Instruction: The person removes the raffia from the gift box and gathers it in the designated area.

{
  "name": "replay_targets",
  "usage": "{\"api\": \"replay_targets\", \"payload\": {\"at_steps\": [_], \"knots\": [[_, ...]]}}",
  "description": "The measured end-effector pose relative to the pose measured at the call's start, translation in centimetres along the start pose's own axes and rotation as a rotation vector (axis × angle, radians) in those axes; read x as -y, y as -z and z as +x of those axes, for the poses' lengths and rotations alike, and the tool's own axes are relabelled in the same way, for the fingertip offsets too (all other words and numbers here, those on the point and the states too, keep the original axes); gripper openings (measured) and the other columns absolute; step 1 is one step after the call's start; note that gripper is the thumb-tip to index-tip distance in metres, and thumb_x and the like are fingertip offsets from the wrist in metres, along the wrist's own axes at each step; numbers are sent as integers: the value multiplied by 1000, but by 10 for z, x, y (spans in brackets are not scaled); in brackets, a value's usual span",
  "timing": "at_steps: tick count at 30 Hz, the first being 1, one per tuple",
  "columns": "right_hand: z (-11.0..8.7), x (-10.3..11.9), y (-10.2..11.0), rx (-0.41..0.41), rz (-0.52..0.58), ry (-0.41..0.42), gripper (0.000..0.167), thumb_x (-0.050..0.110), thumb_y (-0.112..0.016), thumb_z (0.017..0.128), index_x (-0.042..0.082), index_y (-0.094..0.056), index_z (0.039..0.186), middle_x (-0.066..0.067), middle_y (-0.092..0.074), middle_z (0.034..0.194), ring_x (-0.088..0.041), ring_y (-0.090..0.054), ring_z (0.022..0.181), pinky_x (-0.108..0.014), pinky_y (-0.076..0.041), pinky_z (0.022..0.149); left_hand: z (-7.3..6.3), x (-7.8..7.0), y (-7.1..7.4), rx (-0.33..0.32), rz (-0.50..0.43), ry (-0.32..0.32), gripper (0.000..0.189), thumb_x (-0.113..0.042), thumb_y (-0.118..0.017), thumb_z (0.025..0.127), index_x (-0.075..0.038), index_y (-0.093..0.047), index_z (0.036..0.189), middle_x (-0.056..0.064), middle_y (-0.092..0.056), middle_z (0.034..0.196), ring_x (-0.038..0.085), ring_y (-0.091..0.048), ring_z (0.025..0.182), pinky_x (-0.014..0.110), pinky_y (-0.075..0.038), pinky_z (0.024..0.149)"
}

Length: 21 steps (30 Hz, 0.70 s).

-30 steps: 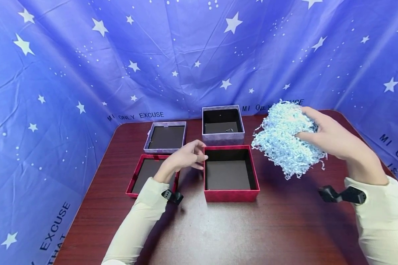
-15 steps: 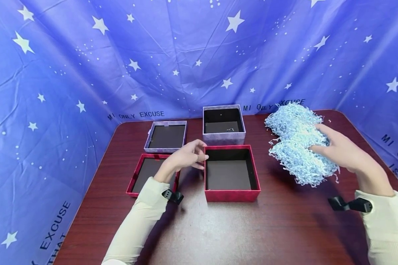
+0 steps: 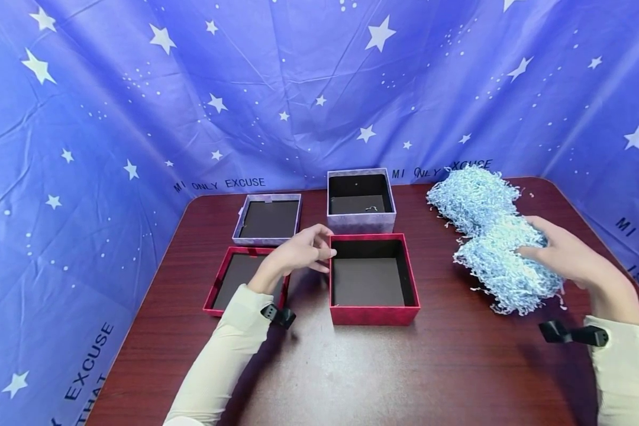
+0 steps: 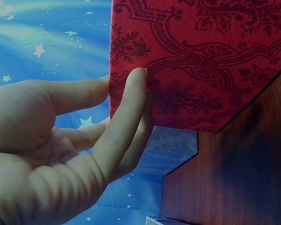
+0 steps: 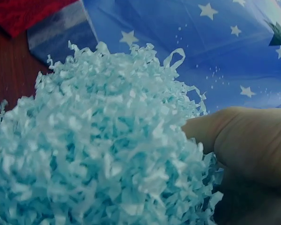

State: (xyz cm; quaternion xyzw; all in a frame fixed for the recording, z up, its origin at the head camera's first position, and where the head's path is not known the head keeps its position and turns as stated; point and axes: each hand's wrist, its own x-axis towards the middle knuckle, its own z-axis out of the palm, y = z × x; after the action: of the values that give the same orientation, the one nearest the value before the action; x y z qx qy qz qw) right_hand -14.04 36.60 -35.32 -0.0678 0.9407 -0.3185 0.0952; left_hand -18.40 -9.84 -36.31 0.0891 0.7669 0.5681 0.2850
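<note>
My left hand holds the left wall of a red patterned box, its digits at the rim; the left wrist view shows fingers lying against the box's red outer face. The box is uncovered, with a dark lining. On the right, my right hand grips a clump of light blue shredded paper. Some of its fingers are hidden by the strands. Behind that clump another heap of shredded paper lies on the table, and the two masses touch.
A lavender box stands behind the red one, with something small and pale inside. To the left lie a red lid and a lavender lid, insides up. A starry blue curtain closes off the back and sides of the dark wooden table.
My right hand has moved right and towards me with a clump of shredded paper, while another heap stays behind near the curtain. My left hand and the boxes keep their places.
</note>
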Motion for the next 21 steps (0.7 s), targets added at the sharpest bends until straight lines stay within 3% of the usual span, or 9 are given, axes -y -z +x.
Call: {"api": "replay_targets", "payload": {"at_steps": [9, 21], "knots": [[1, -15, 0, 47, -19, -78, 77, 22, -50, 98, -13, 0, 146, -45, -12, 144, -64, -18, 127, -75, -26, 93, -1, -1, -1, -7, 4, 3, 40, 1, -56, 92, 0, -41, 129, 14, -49, 96, 22, -61, 85, 48, -57, 81], [4, -31, -3, 70, -213, -158, 80, 24, -58, 91, -19, -12, 139, -51, -20, 131, -66, -22, 118, -74, -27, 93, -1, -1, -1, -5, -4, 5, 40, 2, -55, 92, 0, -41, 129, 13, -49, 95, 35, -62, 98, 52, -55, 84]]}}
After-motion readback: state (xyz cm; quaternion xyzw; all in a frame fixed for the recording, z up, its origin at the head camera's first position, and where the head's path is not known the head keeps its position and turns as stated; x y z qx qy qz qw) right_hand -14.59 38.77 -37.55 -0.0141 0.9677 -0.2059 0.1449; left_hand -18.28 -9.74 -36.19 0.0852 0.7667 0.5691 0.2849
